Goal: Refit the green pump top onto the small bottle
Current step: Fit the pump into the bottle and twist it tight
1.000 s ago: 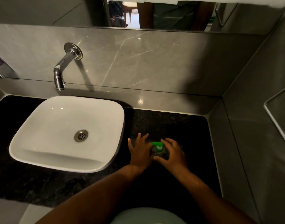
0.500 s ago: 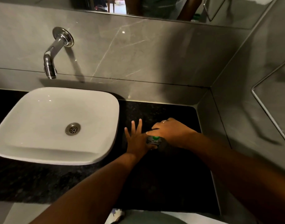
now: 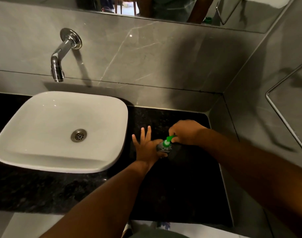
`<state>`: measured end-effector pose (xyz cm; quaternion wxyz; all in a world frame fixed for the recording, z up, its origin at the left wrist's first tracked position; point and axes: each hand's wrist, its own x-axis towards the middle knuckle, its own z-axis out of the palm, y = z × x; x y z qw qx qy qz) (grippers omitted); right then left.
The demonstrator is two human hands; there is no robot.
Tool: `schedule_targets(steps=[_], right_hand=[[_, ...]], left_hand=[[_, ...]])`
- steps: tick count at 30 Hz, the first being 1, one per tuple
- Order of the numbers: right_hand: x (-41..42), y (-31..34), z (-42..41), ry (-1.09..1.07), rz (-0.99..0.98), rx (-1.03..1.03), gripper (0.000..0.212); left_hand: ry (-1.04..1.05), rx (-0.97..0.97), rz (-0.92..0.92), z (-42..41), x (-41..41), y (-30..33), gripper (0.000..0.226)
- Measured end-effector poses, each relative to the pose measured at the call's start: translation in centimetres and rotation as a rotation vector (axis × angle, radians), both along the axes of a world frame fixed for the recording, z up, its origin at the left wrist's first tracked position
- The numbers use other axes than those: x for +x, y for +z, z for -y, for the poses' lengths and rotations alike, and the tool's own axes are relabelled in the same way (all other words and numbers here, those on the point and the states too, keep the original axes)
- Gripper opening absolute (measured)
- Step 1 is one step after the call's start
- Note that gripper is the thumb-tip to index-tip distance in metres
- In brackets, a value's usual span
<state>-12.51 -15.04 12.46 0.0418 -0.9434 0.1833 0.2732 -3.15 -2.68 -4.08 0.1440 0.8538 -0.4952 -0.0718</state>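
Note:
The small clear bottle (image 3: 162, 148) stands on the black granite counter (image 3: 181, 194), right of the sink. Its green pump top (image 3: 168, 141) sits on the neck, spout pointing right and away. My left hand (image 3: 146, 148) steadies the bottle with thumb and palm on its left side, three fingers splayed upward. My right hand (image 3: 186, 133) reaches in from the right and pinches the green spout with its fingertips. The lower part of the bottle is hard to make out against the dark counter.
A white square basin (image 3: 35, 152) sits on the counter at left, under a chrome wall spout (image 3: 58, 66). Grey marble walls close the back and right; a metal rail (image 3: 284, 114) hangs on the right wall. A mirror (image 3: 164, 7) runs along the top.
My right hand has drawn back to the right, uncovering the green pump top it hid half a second ago. My left hand stays on the bottle. The camera shifted slightly.

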Motion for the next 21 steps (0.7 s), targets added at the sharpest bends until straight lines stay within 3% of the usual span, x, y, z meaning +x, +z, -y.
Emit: schedule_targets(steps=[3, 6, 9, 16, 21], right_hand=[[-0.7, -0.8, -1.0, -0.406, 0.059, 0.235, 0.02], [-1.5, -2.1, -2.6, -0.861, 0.261, 0.555, 0.018], [-2.3, -3.3, -4.2, -1.175, 0.404, 0.747, 0.014], [-3.0, -4.3, -5.9, -1.403, 0.585, 0.95, 0.013], [-3.1, -4.4, -5.8, -1.391, 0.59, 0.992, 0.015]], left_hand=[[-0.003, 0.016, -0.018, 0.1, 0.0, 0.3, 0.051], [-0.004, 0.04, -0.022, 0.2, 0.1, 0.4, 0.051], [-0.013, 0.053, -0.036, 0.3, 0.1, 0.2, 0.048], [-0.03, 0.067, -0.023, 0.5, 0.4, -0.2, 0.033], [-0.033, 0.089, -0.02, 0.5, 0.5, -0.3, 0.033]])
